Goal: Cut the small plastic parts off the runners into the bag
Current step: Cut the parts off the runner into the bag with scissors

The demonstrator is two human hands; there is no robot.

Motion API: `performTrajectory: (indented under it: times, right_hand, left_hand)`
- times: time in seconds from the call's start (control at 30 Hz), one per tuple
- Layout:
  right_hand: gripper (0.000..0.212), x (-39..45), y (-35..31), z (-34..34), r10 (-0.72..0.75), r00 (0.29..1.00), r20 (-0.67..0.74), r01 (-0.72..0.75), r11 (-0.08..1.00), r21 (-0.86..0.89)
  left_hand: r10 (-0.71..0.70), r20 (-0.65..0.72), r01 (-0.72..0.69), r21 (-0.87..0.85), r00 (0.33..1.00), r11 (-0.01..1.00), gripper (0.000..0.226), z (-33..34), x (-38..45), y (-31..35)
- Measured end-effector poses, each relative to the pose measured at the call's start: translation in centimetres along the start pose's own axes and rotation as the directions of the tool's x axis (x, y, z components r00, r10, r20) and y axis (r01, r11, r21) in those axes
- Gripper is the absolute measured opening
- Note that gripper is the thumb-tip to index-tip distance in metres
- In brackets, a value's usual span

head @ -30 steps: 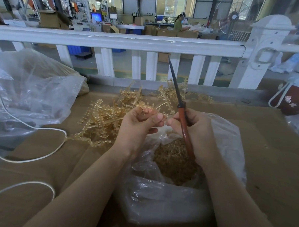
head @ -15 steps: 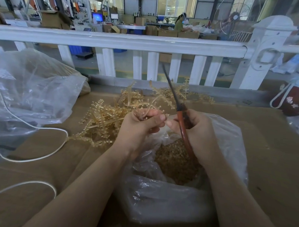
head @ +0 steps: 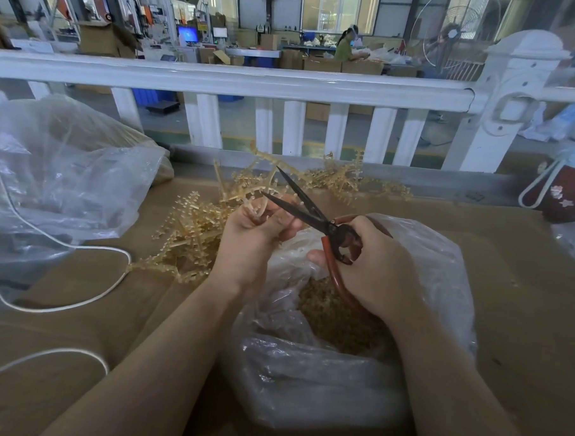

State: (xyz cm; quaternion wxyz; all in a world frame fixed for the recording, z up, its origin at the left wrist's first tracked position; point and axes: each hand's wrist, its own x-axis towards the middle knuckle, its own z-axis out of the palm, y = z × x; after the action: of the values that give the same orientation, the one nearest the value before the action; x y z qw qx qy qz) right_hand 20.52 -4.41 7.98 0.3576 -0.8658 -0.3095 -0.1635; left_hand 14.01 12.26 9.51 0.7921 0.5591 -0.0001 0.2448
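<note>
The scissors point(head: 308, 209) have swung down from pointing up at the railing; now their dark blades lie flat and spread apart, aimed left at the runner point(head: 257, 196) that the left hand point(head: 252, 242) holds. That hand has its fingers curled tight round the pale yellow runner, just above the mouth of the bag point(head: 442, 257). The right hand point(head: 373, 267) grips the red handles, fingers wrapped through and around them. The clear plastic bag sits open on the brown cardboard table point(head: 523, 294) under both hands, with a heap of cut parts point(head: 328, 315) inside it. More runners lie in a loose pile point(head: 186, 243) left of the hands, touching the table. A white cord point(head: 88, 295) loops across the table's left side, near a bigger plastic bag point(head: 67, 182)
</note>
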Motion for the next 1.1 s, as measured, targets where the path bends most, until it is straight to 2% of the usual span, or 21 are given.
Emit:
performTrajectory:
  times: [0.1, 0.23, 0.37, 0.53, 0.6, 0.67, 0.83, 1.1]
  right_hand:
    - [0.059, -0.11, -0.09, -0.01, -0.011, 1.000, -0.024, 0.011, 1.000, -0.014]
    - [0.052, -0.26, -0.26, -0.02, -0.025, 0.998, -0.052, 0.023, 0.999, -0.036]
    - [0.053, -0.24, -0.36, 0.00, -0.022, 0.997, -0.069, 0.018, 0.998, -0.054]
    - [0.070, -0.25, -0.48, -0.08, -0.014, 0.996, -0.083, 0.011, 0.999, -0.034]
    - [0.072, -0.23, -0.51, -0.10, -0.011, 0.997, -0.073, 0.010, 1.000, -0.014]
    - [0.072, -0.20, -0.49, -0.09, -0.008, 0.998, -0.062, 0.008, 1.000, 0.004]
    - [0.068, -0.24, -0.51, -0.09, -0.002, 0.999, -0.052, 0.004, 0.999, 0.037]
    - [0.071, -0.29, -0.68, -0.18, -0.009, 0.995, -0.095, 0.009, 1.000, 0.001]
  left_hand:
    - [0.007, 0.016, -0.007, -0.021, 1.000, 1.000, 0.018, 0.00, -0.04, 0.01]
    - [0.011, 0.025, -0.011, -0.020, 1.000, 1.000, 0.002, 0.03, -0.07, -0.08]
    - [0.018, 0.039, -0.018, -0.012, 0.999, 1.000, 0.005, -0.14, -0.06, -0.06]
    - [0.027, 0.056, -0.026, -0.026, 0.998, 0.999, 0.005, -0.01, -0.11, 0.09]
    - [0.028, 0.066, -0.026, -0.033, 0.997, 0.999, 0.013, 0.04, -0.12, 0.18]
    - [0.031, 0.068, -0.028, -0.035, 0.997, 0.999, 0.022, 0.01, -0.09, 0.19]
    - [0.027, 0.065, -0.026, -0.022, 0.998, 0.999, 0.028, 0.00, -0.06, 0.23]
    - [0.030, 0.077, -0.031, 0.007, 0.997, 0.999, 0.021, 0.01, -0.17, 0.37]
